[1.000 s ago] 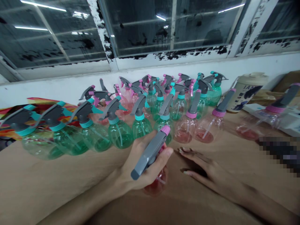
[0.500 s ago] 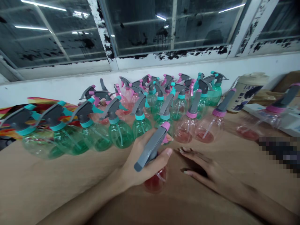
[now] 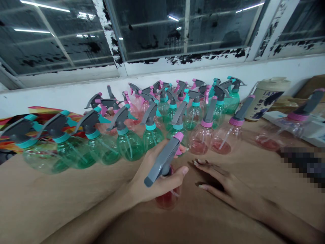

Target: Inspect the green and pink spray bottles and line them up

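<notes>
My left hand (image 3: 144, 184) is wrapped round the neck of a clear pink spray bottle (image 3: 167, 200) with a grey head and pink nozzle. Red liquid shows low in it, and its collar is mostly hidden by my fingers. To the right, my right hand (image 3: 228, 184) lies palm down on the wooden table (image 3: 203, 222), fingers apart and nothing in them. Just beyond my left hand stands a green spray bottle (image 3: 179, 130) with a turquoise collar. Two pink spray bottles, a nearer one (image 3: 200, 144) and its neighbour (image 3: 225, 140), stand beyond my right hand.
Several green spray bottles (image 3: 130, 145) form a row across the left, with more pink and green ones packed behind. A pale tumbler (image 3: 266, 98) and another pink spray bottle (image 3: 276, 135) stand at right. Colourful fabric (image 3: 45, 110) lies at far left, and a white wall (image 3: 63, 93) closes the back.
My left thumb has shifted slightly outward beside the bottle. The grip on the spray bottle and my right hand look the same; the view has drifted very slightly.
</notes>
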Tool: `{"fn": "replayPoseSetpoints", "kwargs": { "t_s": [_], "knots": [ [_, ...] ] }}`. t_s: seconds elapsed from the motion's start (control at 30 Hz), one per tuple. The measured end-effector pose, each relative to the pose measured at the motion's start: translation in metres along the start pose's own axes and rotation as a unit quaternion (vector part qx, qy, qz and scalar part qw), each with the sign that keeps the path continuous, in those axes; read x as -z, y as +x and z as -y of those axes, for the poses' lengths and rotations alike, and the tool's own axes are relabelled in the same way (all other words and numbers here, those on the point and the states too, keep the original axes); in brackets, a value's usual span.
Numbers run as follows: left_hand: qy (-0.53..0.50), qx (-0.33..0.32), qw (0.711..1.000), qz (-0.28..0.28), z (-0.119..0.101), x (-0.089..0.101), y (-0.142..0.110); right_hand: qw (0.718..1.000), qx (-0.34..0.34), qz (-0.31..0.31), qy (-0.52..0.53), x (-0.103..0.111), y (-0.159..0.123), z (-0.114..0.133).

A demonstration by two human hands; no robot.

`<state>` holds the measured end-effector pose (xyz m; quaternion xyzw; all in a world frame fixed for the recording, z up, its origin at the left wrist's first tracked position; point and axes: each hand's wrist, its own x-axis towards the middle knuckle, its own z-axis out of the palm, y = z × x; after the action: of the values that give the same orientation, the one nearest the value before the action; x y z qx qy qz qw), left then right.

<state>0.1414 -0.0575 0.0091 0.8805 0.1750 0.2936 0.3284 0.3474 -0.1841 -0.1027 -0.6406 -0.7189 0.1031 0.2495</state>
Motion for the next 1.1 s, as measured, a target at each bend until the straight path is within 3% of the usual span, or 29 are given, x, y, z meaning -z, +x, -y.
{"fn": "replayPoseSetpoints", "kwargs": {
  "t_s": [0.13, 0.37, 0.77, 0.93, 1.1],
  "knots": [
    [-0.003, 0.014, 1.000, 0.011, 0.0022, -0.0011, -0.0006, 1.000, 0.006, -0.008, -0.001, -0.0009, -0.0003, -0.0013],
    [-0.014, -0.014, 1.000, -0.008, 0.0048, -0.0055, -0.0011, 1.000, 0.007, -0.022, -0.008, -0.0032, -0.0030, -0.0015],
    [-0.014, -0.042, 0.999, 0.009, -0.0030, -0.0014, -0.0014, 0.999, 0.025, -0.038, -0.022, -0.0083, -0.0024, 0.0015],
    [-0.008, -0.023, 0.999, -0.024, 0.0012, -0.0041, -0.0009, 0.999, 0.020, -0.046, -0.010, -0.0086, -0.0004, 0.0031],
    [-0.031, 0.004, 0.999, -0.010, 0.0039, -0.0086, -0.0038, 0.999, 0.019, -0.042, 0.002, -0.0057, 0.0032, 0.0057]
  ]
}}
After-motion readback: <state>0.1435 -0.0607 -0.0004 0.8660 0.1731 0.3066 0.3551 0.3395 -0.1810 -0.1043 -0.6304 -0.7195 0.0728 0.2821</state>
